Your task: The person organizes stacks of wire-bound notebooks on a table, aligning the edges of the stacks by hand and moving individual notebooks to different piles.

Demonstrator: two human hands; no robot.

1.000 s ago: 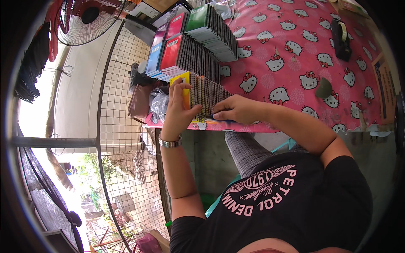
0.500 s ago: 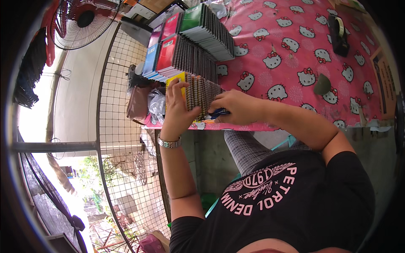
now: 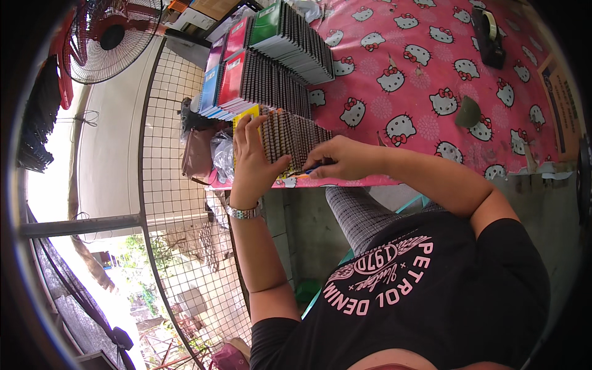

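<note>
The left hand (image 3: pixel 254 161) rests against the near end of a row of spiral-bound notebooks (image 3: pixel 295 137) standing on edge at the near-left corner of the table, fingers extended upward along the yellow cover (image 3: pixel 246 115) of the outermost notebook, thumb pressed against the bindings. The right hand (image 3: pixel 341 159) lies on the same row from the other side, fingers curled down onto the notebook edges; a small blue and orange object (image 3: pixel 308 171) shows under its fingertips, but whether it is gripped cannot be told. Behind this row stand 2 further stacks: one with red and blue covers (image 3: pixel 229 79), one with a green cover (image 3: pixel 269 23). All sit on a pink patterned tablecloth (image 3: pixel 419 80). A black tape dispenser (image 3: pixel 487 34) stands well apart at the far right. A wire mesh panel (image 3: pixel 179 203) runs along the table's left edge, with a brown bag (image 3: pixel 197 154) hanging just beside it and a standing fan (image 3: pixel 111 37) beyond.
</note>
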